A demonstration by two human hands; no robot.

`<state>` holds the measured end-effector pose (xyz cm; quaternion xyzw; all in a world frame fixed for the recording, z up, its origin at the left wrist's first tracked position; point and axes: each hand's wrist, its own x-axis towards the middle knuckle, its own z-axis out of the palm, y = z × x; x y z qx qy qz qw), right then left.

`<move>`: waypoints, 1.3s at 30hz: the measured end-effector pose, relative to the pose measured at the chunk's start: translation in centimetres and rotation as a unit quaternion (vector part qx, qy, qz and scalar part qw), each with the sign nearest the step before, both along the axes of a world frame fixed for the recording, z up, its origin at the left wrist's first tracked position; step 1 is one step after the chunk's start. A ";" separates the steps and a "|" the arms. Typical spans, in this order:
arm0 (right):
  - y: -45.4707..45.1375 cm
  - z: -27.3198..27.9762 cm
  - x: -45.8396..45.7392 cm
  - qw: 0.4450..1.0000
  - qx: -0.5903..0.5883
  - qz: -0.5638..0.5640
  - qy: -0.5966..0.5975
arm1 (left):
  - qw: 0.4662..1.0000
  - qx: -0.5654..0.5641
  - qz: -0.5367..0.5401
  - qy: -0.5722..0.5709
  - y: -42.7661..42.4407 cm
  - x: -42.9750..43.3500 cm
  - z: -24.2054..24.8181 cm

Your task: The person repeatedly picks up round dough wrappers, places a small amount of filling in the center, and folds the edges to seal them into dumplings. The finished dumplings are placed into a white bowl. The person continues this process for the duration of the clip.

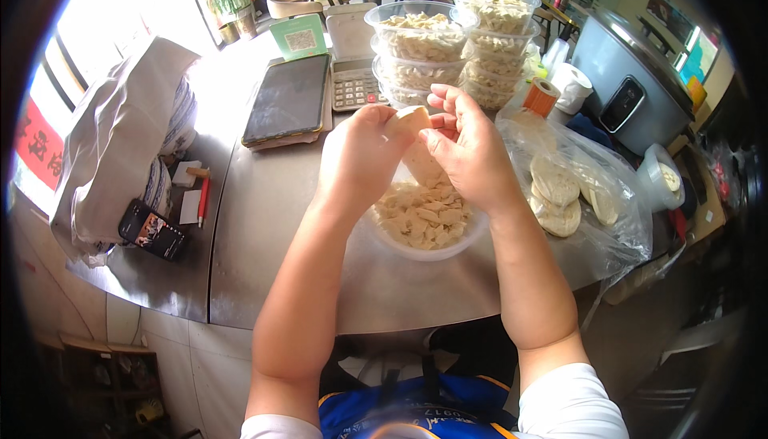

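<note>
My left hand [365, 154] grips a pale flatbread piece [414, 117] between thumb and fingers, above a plastic bowl [433, 255]. Close against the bread's right side is my right hand [465, 145], thumb and fingers curled; whether it pinches the bread is unclear. Another flat section of bread [423, 163] hangs below the hands, and I cannot tell if it joins the upper piece. Torn bread bits [426, 217] lie heaped in the bowl. To the right, several whole round flatbreads [555, 184] lie in a clear plastic bag [618, 232].
Stacked plastic tubs of torn bread [420, 34] stand behind my hands, beside a calculator [355, 86] and a tablet [291, 98]. A rice cooker [636, 79] and paper roll [573, 86] are at right. At left are a phone [151, 230] and cloth-covered bowls [157, 184].
</note>
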<state>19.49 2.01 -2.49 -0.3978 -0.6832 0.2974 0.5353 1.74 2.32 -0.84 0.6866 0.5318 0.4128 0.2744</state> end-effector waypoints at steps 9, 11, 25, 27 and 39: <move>-1.2 1.1 -0.8 0.992 0.063 0.062 0.095 | 0.970 0.091 -0.036 -0.224 -1.6 1.7 0.3; -1.8 1.1 -1.7 0.984 0.089 0.070 0.136 | 0.978 0.143 -0.012 -0.150 -2.4 2.1 0.4; -3.9 1.7 -3.1 0.975 0.067 0.020 0.211 | 0.949 0.219 -0.041 -0.225 -4.2 4.2 0.4; -3.9 1.8 -3.1 0.972 0.070 0.026 0.222 | 0.945 0.214 -0.069 -0.238 -4.2 3.9 0.4; -1.1 2.1 -0.4 0.900 -0.059 0.114 0.417 | 0.887 0.060 -0.152 -0.432 -2.3 0.7 1.6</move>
